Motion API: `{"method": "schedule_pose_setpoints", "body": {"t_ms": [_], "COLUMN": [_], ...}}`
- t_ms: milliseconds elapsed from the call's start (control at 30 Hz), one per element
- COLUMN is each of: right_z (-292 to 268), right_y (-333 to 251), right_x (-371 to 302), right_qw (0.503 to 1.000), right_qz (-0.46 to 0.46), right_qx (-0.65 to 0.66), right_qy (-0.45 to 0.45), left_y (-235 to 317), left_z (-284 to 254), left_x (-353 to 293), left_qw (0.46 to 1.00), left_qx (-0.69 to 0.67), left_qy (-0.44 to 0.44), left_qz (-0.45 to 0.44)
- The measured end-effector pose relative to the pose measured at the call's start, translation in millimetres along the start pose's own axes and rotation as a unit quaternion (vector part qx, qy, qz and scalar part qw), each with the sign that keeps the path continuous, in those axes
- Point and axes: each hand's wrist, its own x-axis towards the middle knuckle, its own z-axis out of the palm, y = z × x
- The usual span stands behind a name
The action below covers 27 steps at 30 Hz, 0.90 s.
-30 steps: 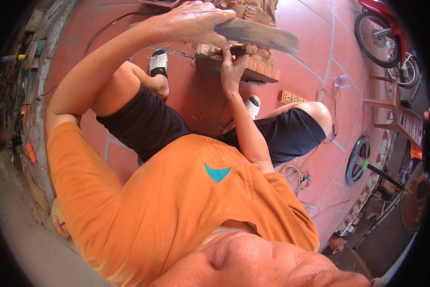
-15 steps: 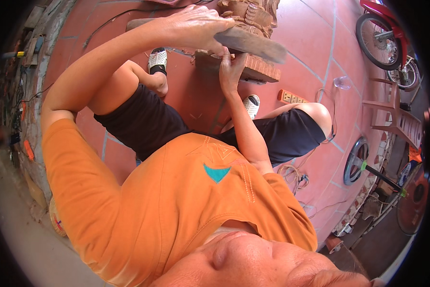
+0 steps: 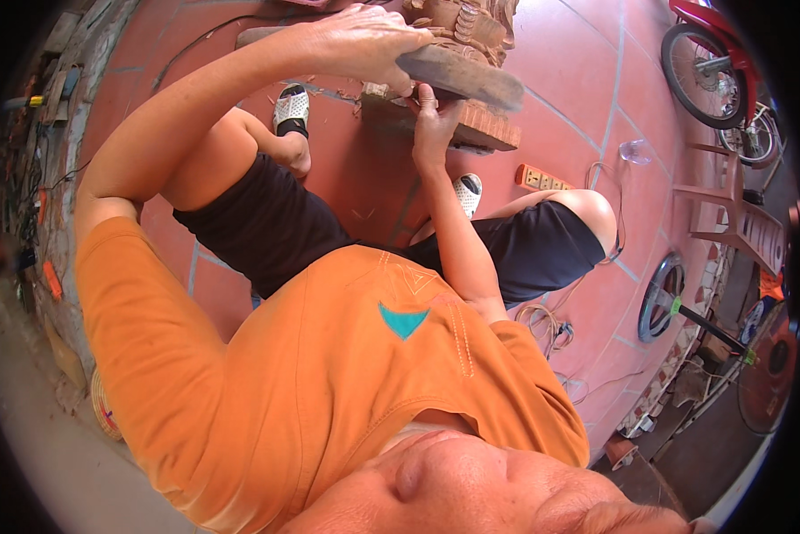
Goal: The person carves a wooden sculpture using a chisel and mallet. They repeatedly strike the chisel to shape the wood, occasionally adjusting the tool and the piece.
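My left hand [image 3: 364,43] reaches across from the left, its fingers closed round a long greyish-brown wooden bar [image 3: 471,76] with a rounded right end. Just below the bar is my right hand [image 3: 434,129], thumb raised and fingers curled. What those fingers hold is hidden by the bar and the hand itself. Behind the bar stands a reddish-brown wood carving [image 3: 471,22] with deep relief. Its blocky base [image 3: 489,127] shows below the bar, close to my right hand.
On the red tiled floor [image 3: 587,84] lie an orange power strip [image 3: 542,180], coiled cords [image 3: 551,329] and a clear plastic cup [image 3: 635,151]. To the right are a red motorbike [image 3: 704,76], a plastic chair [image 3: 743,214] and a wheel-shaped object [image 3: 662,298]. Wood scraps [image 3: 57,98] line the left wall.
The bar's right end has shifted slightly up and left and looks sharper than before. My left hand has moved a little with it; my right hand has turned slightly in place.
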Motion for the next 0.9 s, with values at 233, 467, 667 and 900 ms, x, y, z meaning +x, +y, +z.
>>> {"method": "schedule_pose_setpoints", "body": {"t_ms": [233, 467, 667, 900], "right_z": [-9, -7, -3, -6], "right_y": [-2, 0, -2, 10], "right_x": [0, 0, -2, 0], "right_qw": [0.995, 0.999, 0.998, 1.0], "right_qz": [0.09, 0.048, 0.053, 0.004], "right_qx": [0.037, 0.014, 0.016, -0.015], "right_qy": [0.009, 0.009, 0.01, -0.025], "left_y": [2, -8, -2, -2], "left_z": [-39, -27, -31, -31], "left_x": [-8, -9, -11, -9], "left_qw": [0.996, 0.998, 0.998, 0.997], "left_qx": [-0.077, -0.054, -0.063, -0.063], "left_qy": [0.017, 0.0, 0.017, 0.011], "left_qz": [-0.034, -0.027, -0.022, -0.03]}}
